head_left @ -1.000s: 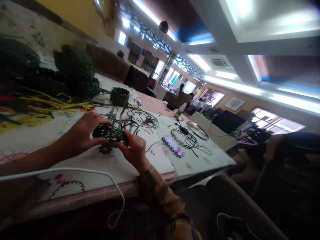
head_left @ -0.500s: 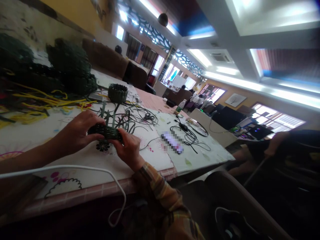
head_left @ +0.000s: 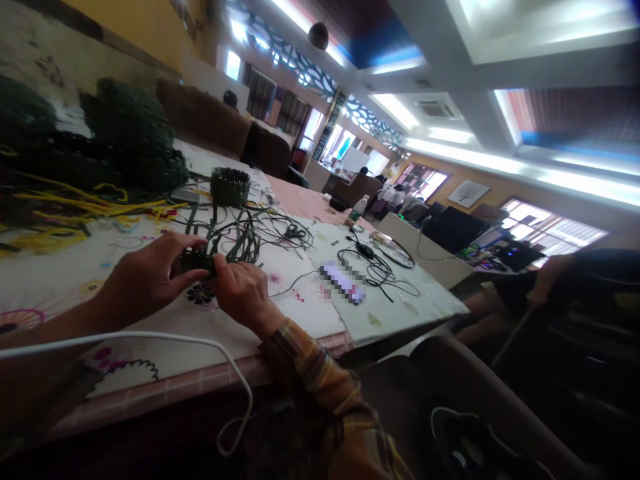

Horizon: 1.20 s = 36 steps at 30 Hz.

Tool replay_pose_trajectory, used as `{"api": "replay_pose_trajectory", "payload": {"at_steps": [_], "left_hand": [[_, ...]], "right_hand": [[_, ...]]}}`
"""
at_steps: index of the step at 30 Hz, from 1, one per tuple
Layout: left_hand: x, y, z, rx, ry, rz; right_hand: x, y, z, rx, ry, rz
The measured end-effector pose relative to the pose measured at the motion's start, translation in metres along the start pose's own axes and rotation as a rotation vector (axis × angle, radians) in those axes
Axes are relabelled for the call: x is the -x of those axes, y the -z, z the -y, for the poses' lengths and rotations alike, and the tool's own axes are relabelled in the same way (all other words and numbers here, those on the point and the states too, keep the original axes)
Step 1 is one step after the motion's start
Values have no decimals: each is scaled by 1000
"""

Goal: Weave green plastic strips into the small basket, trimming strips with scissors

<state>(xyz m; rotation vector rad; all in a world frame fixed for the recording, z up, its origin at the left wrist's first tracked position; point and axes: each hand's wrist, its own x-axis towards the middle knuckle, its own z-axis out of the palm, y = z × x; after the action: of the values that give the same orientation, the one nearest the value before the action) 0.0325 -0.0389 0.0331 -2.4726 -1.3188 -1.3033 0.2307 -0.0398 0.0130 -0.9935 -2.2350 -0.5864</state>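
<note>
A small dark green woven basket [head_left: 194, 257] is held just above the table, with long flat strips [head_left: 240, 237] fanning out from its far side. My left hand [head_left: 150, 267] grips its left end, thumb below and fingers over the top. At the right end, the thumb and fingers of my right hand [head_left: 243, 293] are closed on the weave, close to my left thumb and hiding part of the basket. Behind the strips stands another round woven basket [head_left: 231, 188].
Yellow strips [head_left: 90, 208] and large dark green woven pieces [head_left: 127, 133] lie at the left. Scissors [head_left: 294, 231], a blurred-out phone-like object [head_left: 343, 283], coiled black cord [head_left: 380, 270] and a bottle [head_left: 359, 210] are rightward. A white cable [head_left: 200, 340] crosses the front. A person sits at far right.
My right hand has shifted left along the basket toward my left hand and covers more of it. The basket looks turned slightly. My left hand keeps its grip.
</note>
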Motion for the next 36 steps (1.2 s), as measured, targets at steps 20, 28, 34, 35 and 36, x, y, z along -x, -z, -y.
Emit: {"api": "replay_pose_trajectory", "payload": {"at_steps": [20, 28, 34, 35, 36], "left_hand": [[-11, 21, -3, 280, 137, 228], [-14, 28, -10, 591, 461, 435], [-14, 24, -12, 520, 409, 386], [-15, 25, -13, 515, 437, 386], [-15, 26, -14, 510, 461, 382]], "right_hand": [[13, -4, -5, -7, 192, 18], [14, -5, -6, -63, 183, -61], [11, -9, -3, -220, 104, 15], [11, -8, -3, -271, 68, 6], [11, -7, -4, -343, 26, -13]]}}
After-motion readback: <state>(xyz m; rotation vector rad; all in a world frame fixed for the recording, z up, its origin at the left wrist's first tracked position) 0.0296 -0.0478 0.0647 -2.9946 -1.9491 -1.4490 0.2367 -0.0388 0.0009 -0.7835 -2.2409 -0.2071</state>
